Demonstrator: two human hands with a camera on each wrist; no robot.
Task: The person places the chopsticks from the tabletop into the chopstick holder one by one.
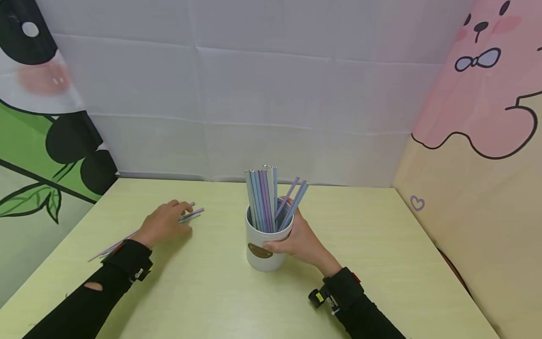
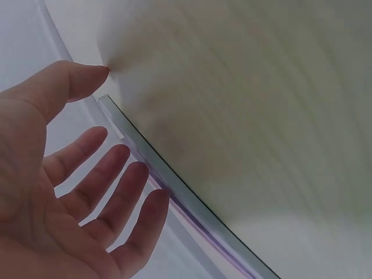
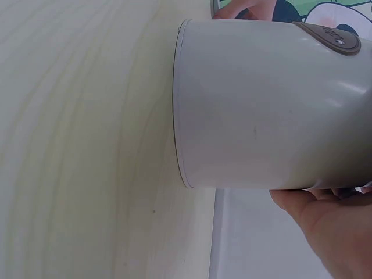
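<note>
A white cup (image 1: pixel 263 249) with a brown oval label stands at the middle of the pale green table (image 1: pixel 211 301). It holds several blue and purple sticks (image 1: pixel 264 197) standing upright, two of them leaning right. My right hand (image 1: pixel 298 240) grips the cup from its right side, and the right wrist view shows the cup wall (image 3: pixel 261 104) filling the frame above my palm (image 3: pixel 328 229). My left hand (image 1: pixel 164 221) lies over a few loose sticks (image 1: pixel 192 214) flat on the table. In the left wrist view its fingers (image 2: pixel 110 186) are straight and spread beside those sticks (image 2: pixel 174 192), not closed round them.
A creased white cloth backdrop (image 1: pixel 254 94) closes the far side. A panda-print panel (image 1: pixel 38 141) stands on the left and a pink cartoon panel (image 1: pixel 478 117) on the right. Bare table surface lies in front of and to the right of the cup.
</note>
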